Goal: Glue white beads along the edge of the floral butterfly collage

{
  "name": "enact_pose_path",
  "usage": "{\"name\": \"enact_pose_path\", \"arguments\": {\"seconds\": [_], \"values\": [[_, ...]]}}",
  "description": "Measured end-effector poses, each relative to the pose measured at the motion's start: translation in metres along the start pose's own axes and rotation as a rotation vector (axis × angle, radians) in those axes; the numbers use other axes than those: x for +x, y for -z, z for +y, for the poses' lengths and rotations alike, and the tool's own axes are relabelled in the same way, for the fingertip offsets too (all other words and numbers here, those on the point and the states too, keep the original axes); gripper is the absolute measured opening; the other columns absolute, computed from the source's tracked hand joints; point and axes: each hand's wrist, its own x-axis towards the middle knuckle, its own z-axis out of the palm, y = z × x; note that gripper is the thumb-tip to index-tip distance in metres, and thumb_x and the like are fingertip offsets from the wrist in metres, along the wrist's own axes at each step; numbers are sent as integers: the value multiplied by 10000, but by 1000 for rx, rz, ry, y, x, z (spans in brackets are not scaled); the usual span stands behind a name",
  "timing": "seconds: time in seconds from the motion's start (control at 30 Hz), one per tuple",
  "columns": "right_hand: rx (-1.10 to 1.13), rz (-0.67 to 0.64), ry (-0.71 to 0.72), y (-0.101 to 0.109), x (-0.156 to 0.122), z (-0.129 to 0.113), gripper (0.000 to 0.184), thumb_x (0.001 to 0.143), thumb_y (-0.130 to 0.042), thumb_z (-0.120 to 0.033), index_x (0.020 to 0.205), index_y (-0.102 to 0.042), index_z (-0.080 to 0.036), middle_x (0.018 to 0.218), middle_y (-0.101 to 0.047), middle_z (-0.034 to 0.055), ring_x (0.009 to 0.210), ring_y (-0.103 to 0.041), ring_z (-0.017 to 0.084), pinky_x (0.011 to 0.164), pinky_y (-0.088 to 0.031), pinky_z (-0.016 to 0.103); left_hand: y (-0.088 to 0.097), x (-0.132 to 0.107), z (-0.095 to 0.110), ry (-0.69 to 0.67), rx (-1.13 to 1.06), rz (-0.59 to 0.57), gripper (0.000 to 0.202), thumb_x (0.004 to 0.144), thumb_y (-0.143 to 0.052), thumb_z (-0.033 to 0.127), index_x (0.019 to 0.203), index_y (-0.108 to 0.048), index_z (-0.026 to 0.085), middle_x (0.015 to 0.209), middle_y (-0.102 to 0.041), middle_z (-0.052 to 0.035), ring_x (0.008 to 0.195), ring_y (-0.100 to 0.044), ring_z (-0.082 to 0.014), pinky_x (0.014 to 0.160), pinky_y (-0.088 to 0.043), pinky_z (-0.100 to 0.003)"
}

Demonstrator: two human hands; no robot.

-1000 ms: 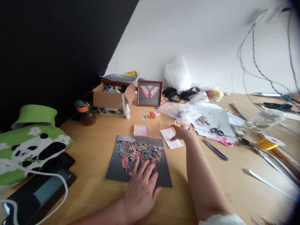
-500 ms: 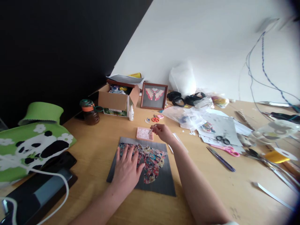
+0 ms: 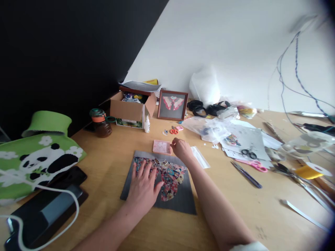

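Note:
A grey card [image 3: 180,198] bearing a colourful floral butterfly [image 3: 171,176] lies on the wooden desk [image 3: 110,164] in front of me. My left hand [image 3: 142,186] rests flat on the butterfly's left wing, fingers spread. My right hand [image 3: 181,149] hovers by the small pink tray [image 3: 161,146] just beyond the card, its fingers curled together; whether it holds anything is hidden. A white paper slip [image 3: 200,157] lies to the right of that hand.
A cardboard box [image 3: 129,109], framed picture [image 3: 172,104], glue bottle [image 3: 147,124] and brown jar [image 3: 101,122] stand at the back. Papers, scissors [image 3: 248,153] and a dark pen [image 3: 246,174] clutter the right. A green panda bag [image 3: 39,157] and a black device [image 3: 44,209] lie left.
My left hand slid from the card's lower middle onto the left wing. My right hand moved from the white paper slip to the pink tray and closed its fingers.

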Motion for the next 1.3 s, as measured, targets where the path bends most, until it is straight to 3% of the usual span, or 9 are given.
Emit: {"name": "enact_pose_path", "arguments": {"seconds": [0.13, 0.53, 0.87, 1.1, 1.3], "values": [[-122, -130, -88, -8, -3, -6, 261, 924, -525, -324, 1034, -688, -152, 1053, -699, 170, 976, -666, 258, 778, -457, 291, -1, 0, 0, -13, -5, 11, 411, 954, -473, 444, 1198, -615, 146, 1385, -513, -149, 1336, -388, -351, 1134, -207, -633], [-171, -131, -131, -3, -8, -16, 293, 942, -444, -220, 1062, -691, -121, 1091, -682, 206, 1007, -662, 252, 797, -456, 282, 3, 1, 0, 4, -37, 2, 393, 949, -487, 435, 1188, -618, 152, 1387, -512, -140, 1340, -383, -337, 1144, -196, -618], [-174, -116, -128, 13, -11, -15, 308, 965, -415, -250, 1070, -670, -112, 1093, -674, 199, 1023, -646, 255, 793, -436, 280, 3, 1, -2, 1, -19, -13, 390, 951, -489, 429, 1190, -621, 152, 1392, -504, -142, 1326, -395, -341, 1139, -201, -620], [-165, 10, -141, 35, -28, 3, 293, 960, -399, -258, 964, -672, -152, 1012, -700, 137, 943, -657, 257, 684, -397, 285, 5, 2, -1, -5, -14, -36, 373, 942, -522, 409, 1191, -625, 151, 1380, -514, -140, 1313, -407, -350, 1129, -212, -628], [-219, 25, -188, 46, -76, 34, 278, 951, -416, -258, 898, -668, -154, 949, -694, 123, 885, -642, 230, 619, -330, 280, 6, 3, -3, 2, -18, 0, 332, 945, -513, 363, 1175, -632, 156, 1367, -522, -143, 1308, -411, -355, 1122, -228, -620]]}}
